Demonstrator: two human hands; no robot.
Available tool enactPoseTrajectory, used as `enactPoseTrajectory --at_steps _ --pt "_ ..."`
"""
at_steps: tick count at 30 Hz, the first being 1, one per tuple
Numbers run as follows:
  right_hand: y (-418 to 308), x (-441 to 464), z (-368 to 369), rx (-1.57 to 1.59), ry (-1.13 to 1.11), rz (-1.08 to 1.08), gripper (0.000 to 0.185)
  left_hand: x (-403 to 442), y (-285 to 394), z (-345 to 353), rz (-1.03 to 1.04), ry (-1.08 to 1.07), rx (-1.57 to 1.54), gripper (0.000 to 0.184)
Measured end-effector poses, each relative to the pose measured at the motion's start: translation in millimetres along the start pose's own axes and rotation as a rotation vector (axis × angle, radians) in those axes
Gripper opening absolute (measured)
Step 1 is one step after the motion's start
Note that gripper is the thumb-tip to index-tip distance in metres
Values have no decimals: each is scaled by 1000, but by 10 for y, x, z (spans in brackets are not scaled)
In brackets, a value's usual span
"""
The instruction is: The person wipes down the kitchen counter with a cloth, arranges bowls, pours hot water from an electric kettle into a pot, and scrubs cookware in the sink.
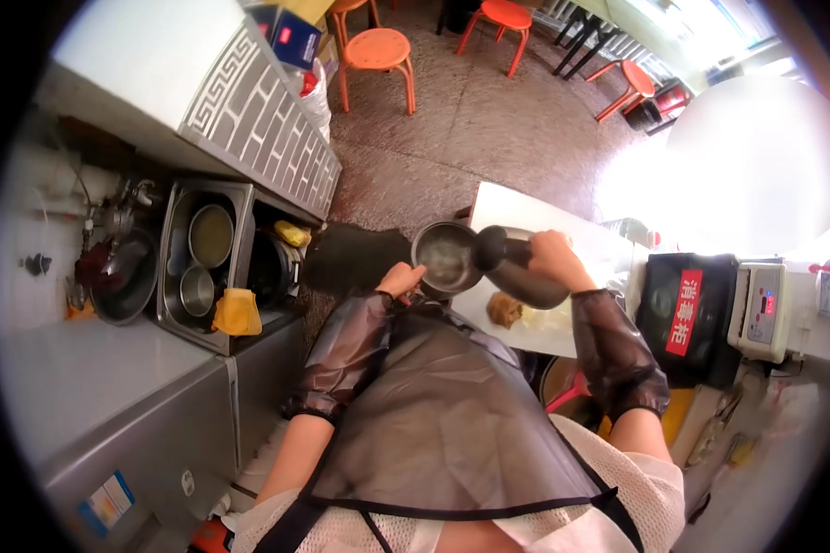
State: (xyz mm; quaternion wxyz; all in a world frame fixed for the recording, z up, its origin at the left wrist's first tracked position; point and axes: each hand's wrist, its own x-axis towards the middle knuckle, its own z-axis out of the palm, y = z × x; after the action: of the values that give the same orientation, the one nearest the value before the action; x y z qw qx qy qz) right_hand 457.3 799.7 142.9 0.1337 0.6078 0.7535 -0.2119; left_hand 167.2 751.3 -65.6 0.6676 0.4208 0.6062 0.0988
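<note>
My left hand (401,279) is closed at the near-left rim of a round metal bowl (445,262). Pale, watery-looking contents show inside the bowl. My right hand (553,258) grips a dark, rounded kettle-like vessel (531,288) from its right side. The vessel's black narrow end (491,248) meets or overlaps the bowl's right rim; whether liquid flows from it I cannot tell. Below the vessel, a brown lump (504,311) I cannot identify lies on a white table (507,205), beside something pale yellow. Dark translucent sleeves cover both forearms.
At left, a metal sink (171,276) holds pots, and a yellow cloth (237,311) hangs over its edge. A black cabinet (687,318) with a red label stands at right. Orange stools (378,49) stand across the floor. A pan with a pink handle (565,394) sits below the table.
</note>
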Motion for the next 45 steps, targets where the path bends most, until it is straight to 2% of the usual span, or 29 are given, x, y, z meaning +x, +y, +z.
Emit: enactPoseTrajectory --at_steps 1,3,4,8,9,10,11,13,14,18,20,22,23,25,26,28,30,32,33,34,35,39,40,42,43,45 --pt "176 -11 97 3 16 16 19 -16 73 -2 5 0 8 51" --pt "701 -19 545 256 181 -25 18 -218 280 -27 24 2 71 52" --pt "1154 106 1104 359 234 -45 17 -258 372 -19 66 14 120 52" --pt "1192 -101 1790 732 531 444 22 -198 214 -34 88 197 338 53" --pt "1178 -48 1991 796 571 498 24 -190 226 -39 74 238 362 53" --pt "1057 -79 2033 988 658 571 27 -217 244 -52 60 267 374 53" --pt "993 53 2307 926 755 665 26 -315 263 -112 144 202 314 54" --pt "876 238 2623 1036 812 824 32 -520 423 -138 210 262 318 52" --pt "855 338 2831 1118 832 841 31 -461 305 -203 158 249 225 50" --pt "645 359 3163 1194 815 984 38 -672 195 -343 190 276 78 47" --pt "661 310 3196 1177 781 981 40 -758 171 -387 182 275 20 45" --pt "656 234 3229 1133 697 967 43 -838 115 -436 176 285 -224 45" --pt "611 174 3255 1132 698 969 43 -938 168 -440 153 319 -235 44" --pt "489 75 3292 661 874 1110 33 -1067 200 -507 183 361 -286 45" --pt "413 46 3213 650 869 1106 33 -1138 167 -532 206 409 -347 46" --pt "39 -5 2469 910 1165 503 21 -1266 65 -653 245 434 -346 46" --pt "-767 -61 1122 1054 1017 75 15 -1392 -87 -887 284 471 -334 46" --pt "-1634 89 273 1022 792 -544 14 -1486 -184 -1054 355 507 -330 47" --pt "-2054 238 37 887 671 -758 14 -1539 -217 -1107 309 539 -340 47" --pt "-2411 405 -32 595 618 -922 15 -1619 -255 -1202 296 583 -331 48" --pt "-2834 652 77 154 578 -893 15 -1697 -285 -1254 289 639 -318 49" --pt "-3813 1773 673 -344 458 -991 20 -1960 -533 -1658 217 941 -286 53" --pt "-3977 1830 769 -212 449 -1016 20 -2018 -591 -1772 195 1003 -286 55" --pt "-4465 1630 671 -175 50 -966 21 -2259 -603 -2007 151 1052 -265 55" --pt "-4750 1668 825 -197 38 -1004 21 -2282 -722 -2139 139 1085 -295 55" --pt "-5293 1711 1200 175 -149 -815 25 -2201 -1025 -2336 116 1218 -78 54"
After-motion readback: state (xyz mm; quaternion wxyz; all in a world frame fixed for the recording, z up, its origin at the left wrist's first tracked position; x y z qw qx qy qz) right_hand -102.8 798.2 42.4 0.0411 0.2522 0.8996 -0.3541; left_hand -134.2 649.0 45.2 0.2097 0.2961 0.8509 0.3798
